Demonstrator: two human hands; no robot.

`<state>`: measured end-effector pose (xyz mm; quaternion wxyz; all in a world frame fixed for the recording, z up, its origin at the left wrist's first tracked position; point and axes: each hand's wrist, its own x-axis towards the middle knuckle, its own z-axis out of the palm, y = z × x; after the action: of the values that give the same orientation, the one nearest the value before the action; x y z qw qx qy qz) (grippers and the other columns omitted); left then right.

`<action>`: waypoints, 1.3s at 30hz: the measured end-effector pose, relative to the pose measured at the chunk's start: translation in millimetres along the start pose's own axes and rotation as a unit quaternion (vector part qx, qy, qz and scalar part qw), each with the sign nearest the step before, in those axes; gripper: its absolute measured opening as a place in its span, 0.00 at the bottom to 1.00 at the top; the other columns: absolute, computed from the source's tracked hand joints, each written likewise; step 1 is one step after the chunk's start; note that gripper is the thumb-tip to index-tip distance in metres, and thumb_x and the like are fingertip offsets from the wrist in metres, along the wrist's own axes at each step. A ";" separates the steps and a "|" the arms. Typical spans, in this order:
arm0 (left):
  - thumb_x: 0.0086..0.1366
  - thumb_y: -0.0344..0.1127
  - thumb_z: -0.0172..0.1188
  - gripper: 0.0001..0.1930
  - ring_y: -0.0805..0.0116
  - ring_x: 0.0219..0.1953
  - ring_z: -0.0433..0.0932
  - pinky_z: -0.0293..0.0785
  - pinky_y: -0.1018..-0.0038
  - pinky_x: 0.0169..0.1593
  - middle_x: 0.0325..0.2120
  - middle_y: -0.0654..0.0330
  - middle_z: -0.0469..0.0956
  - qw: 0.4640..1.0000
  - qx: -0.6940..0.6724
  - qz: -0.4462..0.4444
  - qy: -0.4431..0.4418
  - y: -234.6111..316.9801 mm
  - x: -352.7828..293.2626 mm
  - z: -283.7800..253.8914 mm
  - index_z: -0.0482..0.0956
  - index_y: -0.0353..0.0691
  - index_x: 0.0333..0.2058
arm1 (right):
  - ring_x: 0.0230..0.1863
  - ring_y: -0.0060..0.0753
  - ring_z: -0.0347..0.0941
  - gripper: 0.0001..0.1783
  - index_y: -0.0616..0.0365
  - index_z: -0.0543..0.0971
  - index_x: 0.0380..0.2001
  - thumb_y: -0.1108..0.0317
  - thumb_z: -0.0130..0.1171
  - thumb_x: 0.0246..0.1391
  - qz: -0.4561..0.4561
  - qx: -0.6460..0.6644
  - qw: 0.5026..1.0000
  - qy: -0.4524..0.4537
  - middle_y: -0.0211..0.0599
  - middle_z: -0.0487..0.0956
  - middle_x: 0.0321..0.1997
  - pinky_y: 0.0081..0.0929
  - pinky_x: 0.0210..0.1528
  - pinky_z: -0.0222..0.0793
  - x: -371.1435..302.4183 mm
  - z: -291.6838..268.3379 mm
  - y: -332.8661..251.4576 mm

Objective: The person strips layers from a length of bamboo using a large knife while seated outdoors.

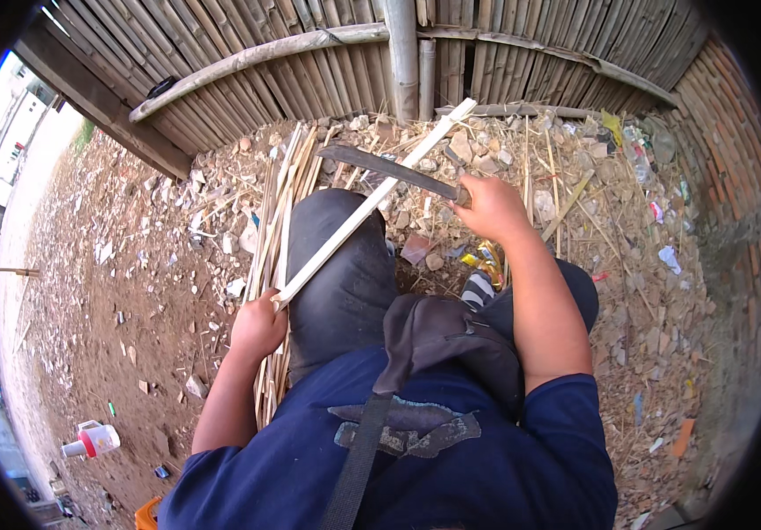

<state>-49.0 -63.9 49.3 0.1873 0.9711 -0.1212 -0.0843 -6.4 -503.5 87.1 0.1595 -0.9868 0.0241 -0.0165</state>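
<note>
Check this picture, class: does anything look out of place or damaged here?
A crumpled yellow wrapper by the striped footwear and a white scrap at right look odd: bright litter on stony ground. The strip in the left hand and knife in the right hand show no plain damage.

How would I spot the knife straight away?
Start at the slatted tan bamboo wall along the top. Below it, the person's bare right hand grips the long dark-bladed metal knife, tip pointing left. Its dark colour distinguishes it from the pale, flat, wood-like strip it crosses.
</note>
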 end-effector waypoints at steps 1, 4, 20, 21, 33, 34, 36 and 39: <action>0.59 0.32 0.53 0.17 0.37 0.32 0.82 0.79 0.48 0.41 0.25 0.36 0.80 1.000 0.002 -0.002 0.002 2.0 -0.4 -1.5 0.80 0.32 0.45 | 0.39 0.55 0.81 0.15 0.50 0.79 0.39 0.58 0.67 0.50 0.006 -0.008 1.000 -0.008 0.44 0.84 0.34 0.50 0.41 0.77 0.6 1.5 0.7; 0.59 0.32 0.53 0.17 0.36 0.32 0.82 0.79 0.47 0.42 0.26 0.36 0.80 1.000 -0.001 -0.016 -0.011 1.3 0.6 -0.1 0.79 0.33 0.45 | 0.38 0.54 0.81 0.15 0.50 0.78 0.37 0.59 0.68 0.48 -0.013 0.003 1.000 0.006 0.43 0.83 0.32 0.50 0.40 0.77 -0.3 4.1 -2.9; 0.58 0.31 0.55 0.12 0.36 0.30 0.81 0.79 0.47 0.39 0.24 0.37 0.80 1.000 0.017 0.006 0.015 -3.5 1.6 10.3 0.77 0.31 0.39 | 0.38 0.55 0.81 0.14 0.51 0.78 0.37 0.60 0.67 0.49 0.001 -0.009 1.000 0.015 0.44 0.84 0.32 0.50 0.40 0.77 3.5 6.2 -7.2; 0.58 0.31 0.55 0.12 0.36 0.30 0.81 0.79 0.47 0.39 0.24 0.37 0.80 1.000 0.018 0.005 0.015 -1.7 0.9 8.5 0.77 0.31 0.39 | 0.37 0.55 0.81 0.14 0.51 0.78 0.37 0.60 0.67 0.48 -0.013 -0.017 1.000 0.014 0.44 0.83 0.32 0.50 0.40 0.77 2.1 5.0 -9.9; 0.59 0.32 0.54 0.15 0.36 0.33 0.82 0.79 0.47 0.41 0.26 0.36 0.80 0.999 0.048 -0.009 0.004 -1.6 9.7 7.5 0.76 0.31 0.43 | 0.36 0.54 0.81 0.11 0.53 0.80 0.37 0.62 0.65 0.51 0.032 0.040 0.999 0.008 0.47 0.83 0.32 0.50 0.40 0.76 21.6 14.4 6.5; 0.59 0.32 0.54 0.15 0.36 0.33 0.82 0.79 0.47 0.41 0.26 0.36 0.80 0.998 0.057 -0.016 -0.006 -0.3 7.7 4.5 0.76 0.31 0.44 | 0.36 0.55 0.81 0.12 0.53 0.80 0.38 0.62 0.65 0.51 0.038 0.043 0.998 0.008 0.48 0.83 0.32 0.50 0.40 0.76 16.5 13.1 1.8; 0.59 0.32 0.53 0.17 0.36 0.34 0.82 0.79 0.46 0.43 0.26 0.36 0.81 0.999 0.047 -0.023 -0.005 -4.8 7.9 3.8 0.77 0.31 0.45 | 0.36 0.57 0.81 0.12 0.53 0.80 0.36 0.63 0.65 0.48 0.014 0.040 0.999 0.032 0.48 0.83 0.31 0.52 0.41 0.76 13.4 10.5 -11.5; 0.59 0.32 0.53 0.16 0.35 0.33 0.82 0.79 0.46 0.44 0.26 0.36 0.80 0.999 0.027 -0.020 -0.018 -1.8 7.3 4.7 0.77 0.32 0.45 | 0.35 0.56 0.81 0.11 0.53 0.78 0.33 0.64 0.66 0.46 -0.063 -0.009 0.997 0.040 0.45 0.83 0.30 0.53 0.40 0.76 3.6 17.7 -13.2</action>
<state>-42.6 -65.8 43.4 0.1573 0.9763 -0.1078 -0.1025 -1.5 -485.6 74.5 0.1480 -0.9863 -0.0319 -0.0658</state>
